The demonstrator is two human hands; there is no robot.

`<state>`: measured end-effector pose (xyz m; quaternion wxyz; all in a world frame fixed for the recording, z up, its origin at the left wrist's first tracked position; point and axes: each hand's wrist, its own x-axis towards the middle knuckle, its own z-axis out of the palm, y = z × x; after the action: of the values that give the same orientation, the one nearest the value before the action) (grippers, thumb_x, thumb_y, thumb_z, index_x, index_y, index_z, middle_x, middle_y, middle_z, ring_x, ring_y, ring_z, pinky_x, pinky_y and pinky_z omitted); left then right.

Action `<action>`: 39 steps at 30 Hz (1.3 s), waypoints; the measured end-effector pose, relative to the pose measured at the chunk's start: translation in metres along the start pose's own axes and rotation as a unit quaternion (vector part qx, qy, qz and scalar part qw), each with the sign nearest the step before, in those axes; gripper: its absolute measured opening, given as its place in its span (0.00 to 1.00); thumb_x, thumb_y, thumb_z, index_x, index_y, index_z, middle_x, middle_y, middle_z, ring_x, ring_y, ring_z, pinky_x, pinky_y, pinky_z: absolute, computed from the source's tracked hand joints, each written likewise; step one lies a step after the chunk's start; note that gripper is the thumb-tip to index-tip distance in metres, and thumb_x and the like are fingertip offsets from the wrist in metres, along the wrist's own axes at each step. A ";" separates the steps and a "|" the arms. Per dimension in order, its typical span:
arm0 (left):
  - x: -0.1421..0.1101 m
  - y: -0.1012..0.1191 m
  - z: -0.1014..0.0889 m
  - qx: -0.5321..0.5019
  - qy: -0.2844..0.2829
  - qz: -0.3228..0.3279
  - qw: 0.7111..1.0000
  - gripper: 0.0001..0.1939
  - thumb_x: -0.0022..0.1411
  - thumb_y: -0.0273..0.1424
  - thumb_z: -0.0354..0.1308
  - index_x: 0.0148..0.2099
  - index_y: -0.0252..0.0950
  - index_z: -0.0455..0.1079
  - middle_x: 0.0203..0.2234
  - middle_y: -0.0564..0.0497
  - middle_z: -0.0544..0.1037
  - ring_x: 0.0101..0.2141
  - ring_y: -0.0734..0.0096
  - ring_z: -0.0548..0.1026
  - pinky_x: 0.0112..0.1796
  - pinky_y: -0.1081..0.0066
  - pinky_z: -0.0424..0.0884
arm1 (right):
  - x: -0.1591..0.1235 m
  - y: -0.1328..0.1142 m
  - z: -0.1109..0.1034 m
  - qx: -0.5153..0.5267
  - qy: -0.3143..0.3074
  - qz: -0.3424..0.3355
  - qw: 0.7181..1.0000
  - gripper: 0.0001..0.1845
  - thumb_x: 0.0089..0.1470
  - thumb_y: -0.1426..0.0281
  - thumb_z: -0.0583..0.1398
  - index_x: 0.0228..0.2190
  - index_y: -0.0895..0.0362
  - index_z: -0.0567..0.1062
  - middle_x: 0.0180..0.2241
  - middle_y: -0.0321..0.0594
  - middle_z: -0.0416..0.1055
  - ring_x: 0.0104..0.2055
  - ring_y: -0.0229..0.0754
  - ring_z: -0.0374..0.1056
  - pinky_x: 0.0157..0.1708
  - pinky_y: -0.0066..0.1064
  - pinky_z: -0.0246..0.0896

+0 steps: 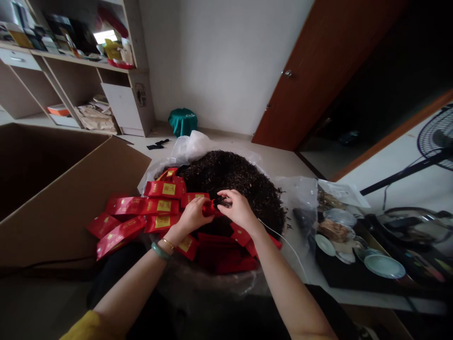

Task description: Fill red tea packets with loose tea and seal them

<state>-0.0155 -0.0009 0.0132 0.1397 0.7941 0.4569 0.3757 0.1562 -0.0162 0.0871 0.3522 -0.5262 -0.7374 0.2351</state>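
Observation:
My left hand [193,216] grips a small red packet [209,208] by its side, over the near edge of a heap of loose dark tea leaves [233,172]. My right hand [241,210] is curled at the packet's mouth, with a pinch of tea leaves [222,201] between thumb and fingers. Filled-looking red packets [162,189] with yellow labels are piled to the left of the heap. Flatter red packets [224,257] lie in front, below my hands. Clear plastic sheeting [193,145] surrounds the heap.
A big open cardboard box [81,189] stands on the left. To the right, a low table holds bowls [384,266] and a glass lid [414,224]; a fan [439,137] rises behind. A white cord [292,248] runs near my right forearm. A green-covered stool [183,122] stands by the wall.

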 end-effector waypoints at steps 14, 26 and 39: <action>-0.004 0.000 0.010 0.081 -0.012 0.002 0.997 0.26 0.47 0.28 0.62 0.49 0.35 0.61 0.40 0.44 0.72 0.42 0.57 0.72 0.44 0.59 0.70 | -0.006 -0.007 0.021 -0.113 -0.047 -0.042 0.992 0.22 0.55 0.79 0.49 0.49 0.59 0.72 0.44 0.50 0.73 0.46 0.46 0.70 0.49 0.37 0.64; -0.008 -0.006 0.024 0.052 -0.028 0.011 0.998 0.31 0.45 0.25 0.60 0.53 0.33 0.57 0.44 0.41 0.71 0.46 0.54 0.71 0.48 0.56 0.68 | -0.003 0.010 0.017 0.027 -0.069 -0.048 0.996 0.26 0.54 0.80 0.47 0.53 0.56 0.66 0.43 0.44 0.73 0.45 0.41 0.69 0.49 0.38 0.65; -0.005 0.007 0.017 -0.178 -0.042 -0.082 0.980 0.28 0.41 0.24 0.60 0.48 0.32 0.61 0.35 0.49 0.73 0.35 0.65 0.73 0.38 0.66 0.71 | -0.012 -0.008 -0.007 -0.188 -0.110 -0.159 0.963 0.16 0.49 0.72 0.63 0.42 0.56 0.76 0.41 0.44 0.74 0.44 0.47 0.63 0.46 0.40 0.63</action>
<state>-0.0007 -0.0065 0.0033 0.3283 0.7316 0.4394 0.4049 0.1595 -0.0301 0.0941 0.1963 -0.4301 -0.8766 0.0895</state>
